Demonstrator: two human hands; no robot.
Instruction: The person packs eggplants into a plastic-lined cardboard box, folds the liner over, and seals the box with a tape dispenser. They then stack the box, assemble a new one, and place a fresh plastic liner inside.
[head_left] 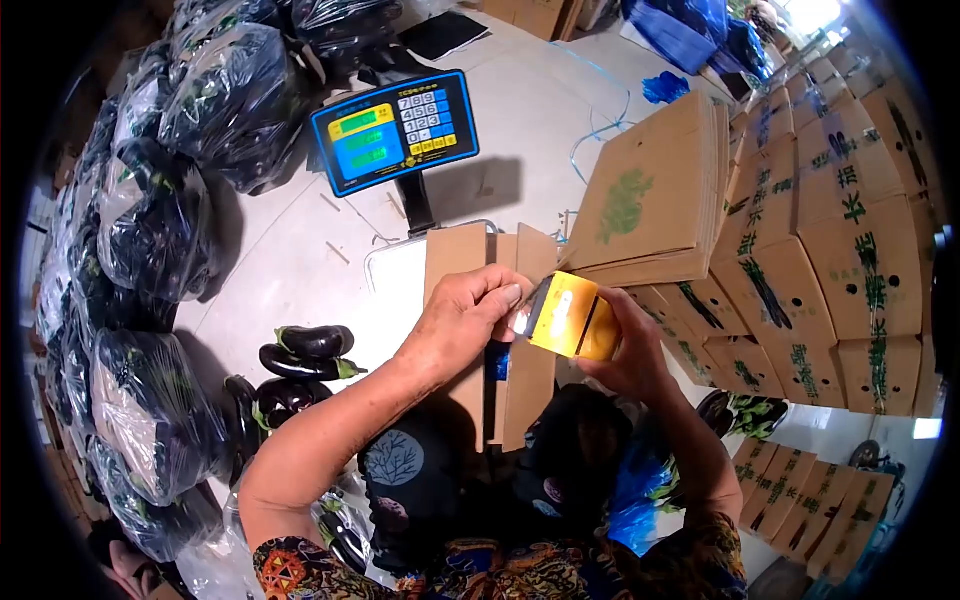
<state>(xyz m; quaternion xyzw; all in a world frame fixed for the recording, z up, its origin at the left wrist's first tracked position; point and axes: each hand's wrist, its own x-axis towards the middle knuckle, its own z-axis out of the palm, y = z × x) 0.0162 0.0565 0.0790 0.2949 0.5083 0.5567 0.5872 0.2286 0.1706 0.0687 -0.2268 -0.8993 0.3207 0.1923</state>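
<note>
My right hand (632, 345) wraps round a yellow tape dispenser (566, 316) with a dark front edge, held above a cardboard box. Close against that edge, my left hand (478, 312) has its thumb and fingers pinched together, with a bit of clear tape (521, 318) at the fingertips. Below both hands stands the narrow cardboard box (530, 390), its long flaps raised and something blue showing in the gap. My left forearm and wrist pass over part of the box.
A digital scale display (395, 130) stands ahead on a post. Bagged eggplants (155, 220) line the left, with loose eggplants (312, 345) on the floor nearby. Flat cardboard sheets (650, 185) and stacked printed cartons (850, 240) fill the right. Blue plastic (640, 490) lies beside my leg.
</note>
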